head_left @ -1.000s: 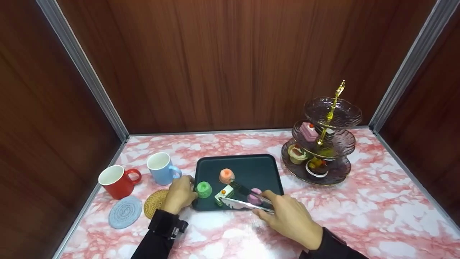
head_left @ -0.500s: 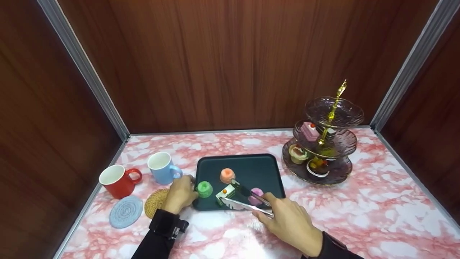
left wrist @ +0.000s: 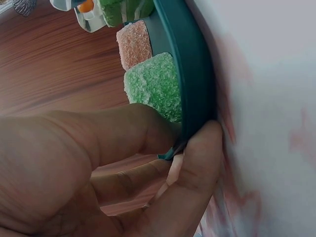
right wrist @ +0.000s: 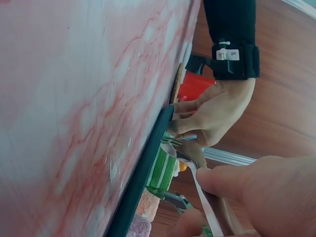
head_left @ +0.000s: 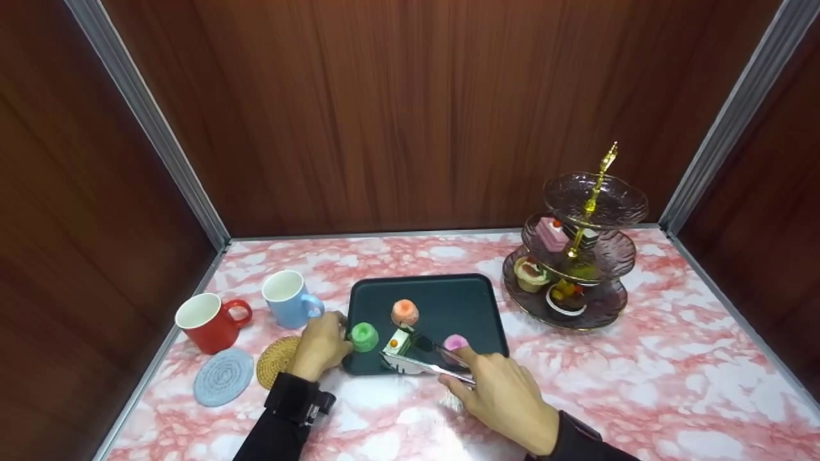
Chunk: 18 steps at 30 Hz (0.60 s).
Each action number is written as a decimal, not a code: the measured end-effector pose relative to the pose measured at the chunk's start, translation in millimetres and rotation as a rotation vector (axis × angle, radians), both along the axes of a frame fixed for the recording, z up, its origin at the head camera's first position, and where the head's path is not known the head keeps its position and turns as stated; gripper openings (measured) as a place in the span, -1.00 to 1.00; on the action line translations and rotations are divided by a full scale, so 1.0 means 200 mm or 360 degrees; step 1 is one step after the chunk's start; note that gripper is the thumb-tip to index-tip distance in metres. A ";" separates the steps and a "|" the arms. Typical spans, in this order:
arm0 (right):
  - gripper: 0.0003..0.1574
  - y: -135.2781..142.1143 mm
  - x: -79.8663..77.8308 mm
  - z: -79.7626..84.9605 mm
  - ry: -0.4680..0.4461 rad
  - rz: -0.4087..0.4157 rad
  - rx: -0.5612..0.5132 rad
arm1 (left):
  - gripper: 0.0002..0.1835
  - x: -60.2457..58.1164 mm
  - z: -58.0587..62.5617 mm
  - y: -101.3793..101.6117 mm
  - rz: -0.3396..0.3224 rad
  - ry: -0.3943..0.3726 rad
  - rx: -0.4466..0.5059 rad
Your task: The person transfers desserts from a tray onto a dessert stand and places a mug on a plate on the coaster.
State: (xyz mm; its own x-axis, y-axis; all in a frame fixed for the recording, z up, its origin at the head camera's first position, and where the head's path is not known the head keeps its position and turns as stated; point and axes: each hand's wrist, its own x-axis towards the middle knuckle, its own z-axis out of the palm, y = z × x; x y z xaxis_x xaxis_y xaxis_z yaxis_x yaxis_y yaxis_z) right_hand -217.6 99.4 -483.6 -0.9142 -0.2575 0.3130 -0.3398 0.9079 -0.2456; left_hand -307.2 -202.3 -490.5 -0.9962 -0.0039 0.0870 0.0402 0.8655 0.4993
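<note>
My left hand [head_left: 323,346] pinches the left rim of a dark green tray [head_left: 455,294], thumb inside and fingers outside in the left wrist view. My right hand [head_left: 506,394] grips metal serving tongs [head_left: 437,369] over the tray's front part. The two tong arms straddle a green-and-white cake slice [head_left: 396,344] topped with an orange ball. Around it on the tray sit a green sugared jelly [head_left: 364,337] near my left fingers, an orange one [head_left: 404,312] behind, and a pink one [head_left: 455,342] partly hidden by my right hand.
A three-tier glass stand [head_left: 615,256] holding several small cakes and tarts rises at the right. On the left are a red mug [head_left: 211,330], a light blue mug [head_left: 288,307], a grey-blue coaster [head_left: 224,378] and a woven tan coaster [head_left: 274,363]. Wood-grain panels [head_left: 410,115] enclose the table.
My right hand and the tongs have shifted slightly left. Between the tong arms, the cake slice has turned and moved a little left. My left hand stays at the rim.
</note>
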 end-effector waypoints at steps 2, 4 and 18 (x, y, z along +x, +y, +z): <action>-0.47 0.01 0.00 0.00 -0.0003 0.0005 -0.0014 | -0.57 0.00 0.00 0.00 0.0003 -0.0017 0.0003; -0.47 0.01 -0.01 0.01 -0.0007 0.0007 -0.0027 | -0.57 0.00 0.00 0.00 0.0010 -0.0036 0.0008; -0.46 0.12 -0.04 0.02 0.0071 0.0019 -0.0169 | -0.55 0.00 0.00 0.00 0.0003 -0.0079 0.0013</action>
